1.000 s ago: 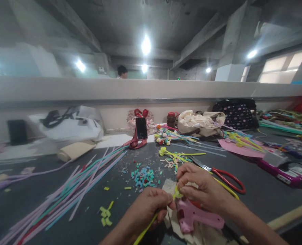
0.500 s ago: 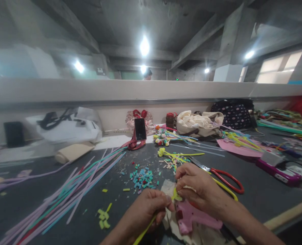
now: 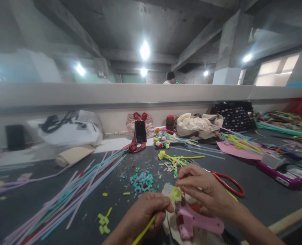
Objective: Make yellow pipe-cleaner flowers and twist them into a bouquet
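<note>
My left hand [image 3: 153, 207] is closed in a pinch on the long yellow stem [image 3: 143, 234] of a small yellow flower [image 3: 176, 194]. The flower's head shows just past my left fingertips. My right hand [image 3: 204, 190] is beside it, fingers stretched and slightly apart, their tips close to the flower's upper edge; whether they touch it I cannot tell. Under my right hand lies a pink glue gun [image 3: 199, 221], its nozzle end near the flower. Beneath the gun is a crumpled beige sheet [image 3: 167, 189]. Red-handled scissors [image 3: 229, 183] lie beyond my right hand, partly hidden by it.
Small blue pieces [image 3: 142, 182] and yellow scraps [image 3: 103, 223] lie on the dark tabletop. A bundle of coloured stems [image 3: 74, 194] stretches along the left. Finished-looking yellow flowers [image 3: 162, 155], a propped phone [image 3: 140, 132], bags [image 3: 199, 124] and a purple power strip [image 3: 278, 173] stand farther back.
My right fingers have loosened from their pinch at the yellow flower and straightened, so more of its head shows. My left hand keeps its hold on the stem.
</note>
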`<state>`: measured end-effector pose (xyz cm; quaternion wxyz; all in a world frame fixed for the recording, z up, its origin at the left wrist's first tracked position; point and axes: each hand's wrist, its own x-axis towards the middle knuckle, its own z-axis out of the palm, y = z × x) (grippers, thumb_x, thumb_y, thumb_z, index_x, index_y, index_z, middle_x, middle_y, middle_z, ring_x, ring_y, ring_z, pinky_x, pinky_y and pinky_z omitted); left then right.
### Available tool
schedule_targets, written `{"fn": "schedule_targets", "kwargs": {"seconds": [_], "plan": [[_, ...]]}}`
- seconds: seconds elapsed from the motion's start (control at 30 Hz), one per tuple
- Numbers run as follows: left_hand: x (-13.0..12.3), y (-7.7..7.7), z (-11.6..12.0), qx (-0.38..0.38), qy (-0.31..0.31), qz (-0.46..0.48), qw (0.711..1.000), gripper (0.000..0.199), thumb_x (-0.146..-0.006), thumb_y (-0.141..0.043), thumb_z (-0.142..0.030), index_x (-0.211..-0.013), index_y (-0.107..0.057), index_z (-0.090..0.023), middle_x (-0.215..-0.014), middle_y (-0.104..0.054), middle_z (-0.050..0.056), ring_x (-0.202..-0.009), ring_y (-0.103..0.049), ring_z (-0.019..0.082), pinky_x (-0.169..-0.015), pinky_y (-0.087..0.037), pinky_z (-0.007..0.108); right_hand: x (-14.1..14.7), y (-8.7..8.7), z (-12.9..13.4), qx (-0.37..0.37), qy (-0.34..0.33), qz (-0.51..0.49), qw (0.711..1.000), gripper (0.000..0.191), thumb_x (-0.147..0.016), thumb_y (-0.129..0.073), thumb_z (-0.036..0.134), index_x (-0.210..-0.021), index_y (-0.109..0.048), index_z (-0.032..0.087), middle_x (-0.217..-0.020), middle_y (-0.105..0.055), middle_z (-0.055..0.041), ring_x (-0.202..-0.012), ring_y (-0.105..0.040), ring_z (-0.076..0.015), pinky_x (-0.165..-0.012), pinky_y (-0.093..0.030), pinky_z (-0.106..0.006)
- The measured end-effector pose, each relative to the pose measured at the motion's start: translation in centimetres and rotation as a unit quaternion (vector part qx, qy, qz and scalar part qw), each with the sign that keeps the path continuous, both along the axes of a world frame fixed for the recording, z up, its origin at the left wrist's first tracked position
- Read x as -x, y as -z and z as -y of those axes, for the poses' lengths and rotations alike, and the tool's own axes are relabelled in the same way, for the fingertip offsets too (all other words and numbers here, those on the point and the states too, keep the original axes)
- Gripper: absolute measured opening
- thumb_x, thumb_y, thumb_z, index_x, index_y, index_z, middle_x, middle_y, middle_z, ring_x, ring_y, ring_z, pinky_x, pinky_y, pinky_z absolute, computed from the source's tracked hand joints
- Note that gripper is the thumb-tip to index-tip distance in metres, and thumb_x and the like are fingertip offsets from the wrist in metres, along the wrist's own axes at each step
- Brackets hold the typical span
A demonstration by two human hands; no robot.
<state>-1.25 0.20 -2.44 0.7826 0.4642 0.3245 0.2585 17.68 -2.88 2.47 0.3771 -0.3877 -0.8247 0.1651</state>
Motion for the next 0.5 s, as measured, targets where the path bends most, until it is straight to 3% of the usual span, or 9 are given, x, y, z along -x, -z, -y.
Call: {"fn": "schedule_targets", "kwargs": {"seconds": [0.1,0.2,0.37,0.5], "plan": [[0.2,0.1,0.0,0.020,0.002,0.039,0.999,0.024,-0.061,-0.060,-0.035,-0.058,-0.060,-0.012,-0.025,-0.037,-0.008,-0.019,-0.023,0.003,-0.023,-0.014,0.013,-0.4,-0.2,0.0,0.057,-0.003,-0.070,0.996,0.027,-0.079,-0.054,0.019,-0.104,-0.061,0.025,-0.102,-0.058,-0.0049,-0.095,-0.052,-0.0193,-0.081,-0.040,-0.033],[0.3,0.2,0.0,0.030,0.028,0.072,0.997,0.023,-0.063,-0.060,-0.035,-0.059,-0.059,-0.013,-0.025,-0.037,-0.008,-0.019,-0.023,0.002,-0.024,-0.014,0.013,-0.2,-0.1,0.1,0.131,-0.020,-0.094,0.987,0.048,-0.067,-0.066,0.023,-0.113,-0.054,0.025,-0.102,-0.059,-0.0043,-0.089,-0.054,-0.0205,-0.076,-0.042,-0.032],[0.5,0.3,0.1,0.018,0.077,0.100,0.992,0.027,-0.066,-0.059,-0.037,-0.058,-0.060,-0.011,-0.025,-0.039,-0.007,-0.020,-0.024,0.002,-0.026,-0.014,0.015,1.2,0.4,0.5,0.196,-0.023,-0.098,0.975,0.053,-0.056,-0.073,0.016,-0.106,-0.057,0.027,-0.092,-0.058,0.0014,-0.069,-0.052,-0.0133,-0.059,-0.042,-0.022],[0.7,0.2,0.1,0.002,0.094,0.102,0.990,0.028,-0.070,-0.057,-0.037,-0.060,-0.061,-0.011,-0.027,-0.040,-0.006,-0.021,-0.024,0.002,-0.027,-0.014,0.016,1.9,0.7,0.7,0.188,-0.034,-0.107,0.976,0.046,-0.056,-0.074,0.015,-0.099,-0.060,0.026,-0.087,-0.056,0.0034,-0.067,-0.050,-0.0109,-0.055,-0.038,-0.019]]}}
